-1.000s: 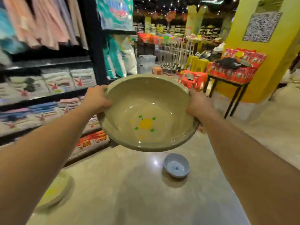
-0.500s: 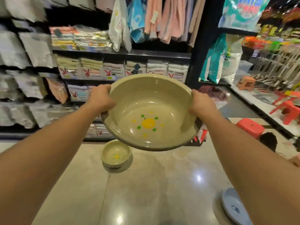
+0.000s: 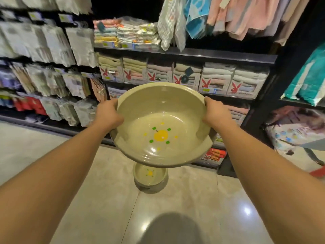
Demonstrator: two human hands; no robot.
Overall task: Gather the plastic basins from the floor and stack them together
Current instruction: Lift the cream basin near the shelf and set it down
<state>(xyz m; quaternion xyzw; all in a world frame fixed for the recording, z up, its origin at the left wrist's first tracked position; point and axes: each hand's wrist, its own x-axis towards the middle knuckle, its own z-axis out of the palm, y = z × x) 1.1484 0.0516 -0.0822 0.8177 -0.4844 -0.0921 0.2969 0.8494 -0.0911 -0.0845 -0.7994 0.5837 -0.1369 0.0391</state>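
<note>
I hold a large olive-green plastic basin (image 3: 161,110) with a yellow and green print on its bottom, out in front at chest height. My left hand (image 3: 108,114) grips its left rim and my right hand (image 3: 216,114) grips its right rim. Directly below it on the tiled floor sits a smaller olive-green basin (image 3: 149,178) with the same print, upright, its far edge hidden behind the held basin.
A dark shelf unit (image 3: 186,53) stacked with boxed and folded towels stands right behind the floor basin. Packaged goods hang on the left (image 3: 52,50). Bedding bags (image 3: 297,131) lie at the right. My shadow (image 3: 170,228) falls on the glossy floor.
My view has swung left towards the shelves. The small green basin on the floor now lies straight under the held basin; the blue basin has left the view. Both hands kept their grip.
</note>
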